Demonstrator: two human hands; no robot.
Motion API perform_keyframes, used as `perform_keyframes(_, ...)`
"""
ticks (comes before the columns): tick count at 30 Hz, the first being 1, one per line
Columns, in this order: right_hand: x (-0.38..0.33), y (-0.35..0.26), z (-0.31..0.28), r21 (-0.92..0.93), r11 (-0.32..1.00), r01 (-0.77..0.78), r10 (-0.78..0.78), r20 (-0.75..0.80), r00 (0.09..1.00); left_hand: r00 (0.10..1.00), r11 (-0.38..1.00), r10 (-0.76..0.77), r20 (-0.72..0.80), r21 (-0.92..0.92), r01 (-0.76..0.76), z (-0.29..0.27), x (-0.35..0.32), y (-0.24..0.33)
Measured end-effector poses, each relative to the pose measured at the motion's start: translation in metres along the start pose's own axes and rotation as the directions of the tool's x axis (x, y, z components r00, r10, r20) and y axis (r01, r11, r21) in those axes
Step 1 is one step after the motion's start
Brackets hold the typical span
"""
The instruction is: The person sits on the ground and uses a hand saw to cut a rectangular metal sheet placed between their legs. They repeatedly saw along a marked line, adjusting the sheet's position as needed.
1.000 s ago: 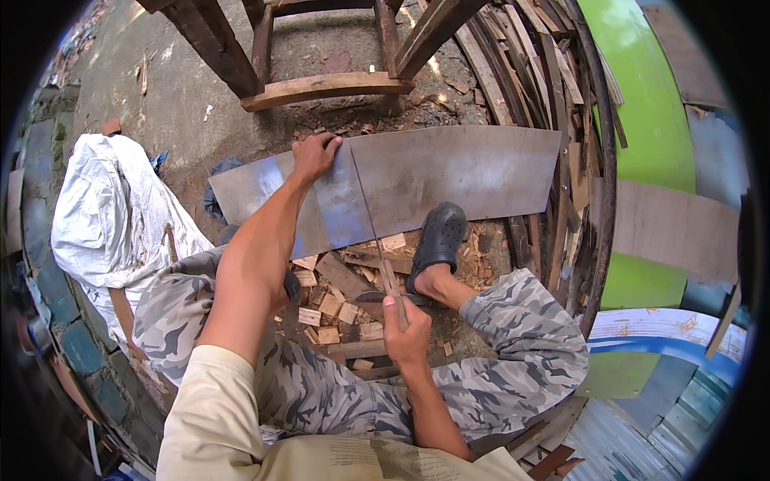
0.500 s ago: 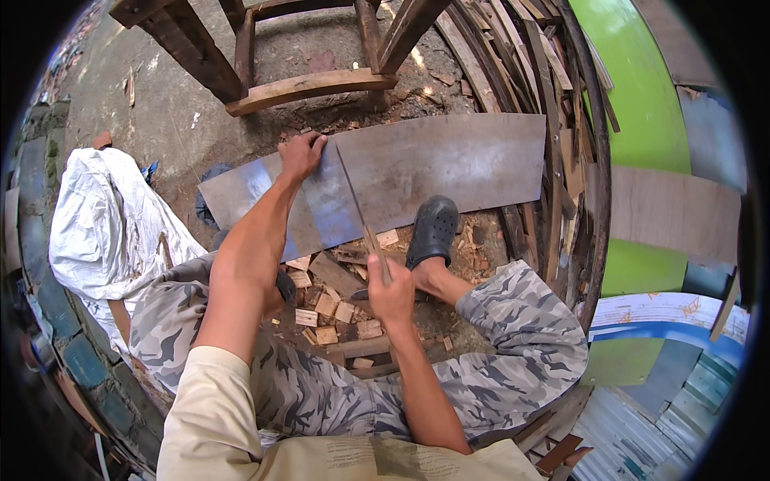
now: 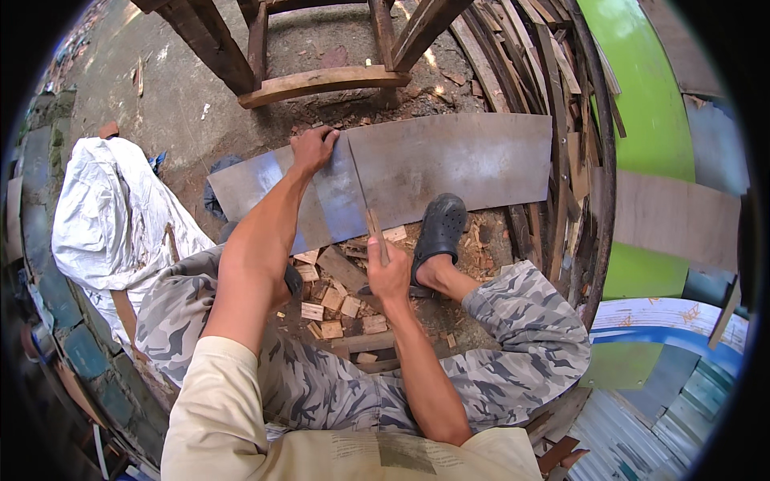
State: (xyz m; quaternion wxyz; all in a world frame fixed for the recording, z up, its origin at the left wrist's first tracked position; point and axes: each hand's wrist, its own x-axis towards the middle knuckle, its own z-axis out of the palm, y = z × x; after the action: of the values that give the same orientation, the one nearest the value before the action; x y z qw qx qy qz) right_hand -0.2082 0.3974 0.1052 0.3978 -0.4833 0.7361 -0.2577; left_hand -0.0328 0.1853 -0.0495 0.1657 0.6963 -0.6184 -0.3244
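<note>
A long, thin grey-brown sheet (image 3: 457, 156) lies crosswise in front of me, with paler bluish patches toward its left part. My left hand (image 3: 314, 150) has its fingers curled at the sheet's far edge. My right hand (image 3: 389, 271) is closed round the wooden handle of a long-bladed tool (image 3: 374, 224). Its narrow dark blade runs away from me across the sheet, close to the right of my left hand. The blade shows almost edge-on, so I cannot tell whether it is a saw or a knife.
My dark clog (image 3: 440, 232) is at the sheet's near edge. Small wood offcuts (image 3: 331, 299) litter the ground between my legs. Beyond stands a wooden frame with legs (image 3: 325, 84). Long wood strips (image 3: 533, 72) are piled at right, a white sack (image 3: 112, 216) at left.
My right hand has slid the tool a little farther away across the sheet. My left hand keeps its place at the far edge. The whole view has shifted slightly.
</note>
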Motion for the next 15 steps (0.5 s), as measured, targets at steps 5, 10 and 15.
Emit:
perform_keyframes(5, -0.095, -0.026, -0.059, 0.046, 0.999, -0.008, 0.007, 0.009, 1.0, 1.0, 1.0, 0.01, 0.009, -0.013, -0.01, 0.001, -0.002, -0.022)
perform_keyframes(10, -0.018, 0.001, -0.016, -0.018, 1.0, 0.021, -0.021, 0.003, 1.0, 1.0, 0.999, -0.007, 0.004, 0.037, 0.006, 0.0, 0.006, -0.01)
perform_keyframes(15, -0.051, -0.028, -0.046, 0.018, 0.998, -0.062, 0.061, 0.048, 0.997, 0.999, 0.994, 0.043, -0.004, -0.099, -0.043, 0.001, 0.0, -0.027)
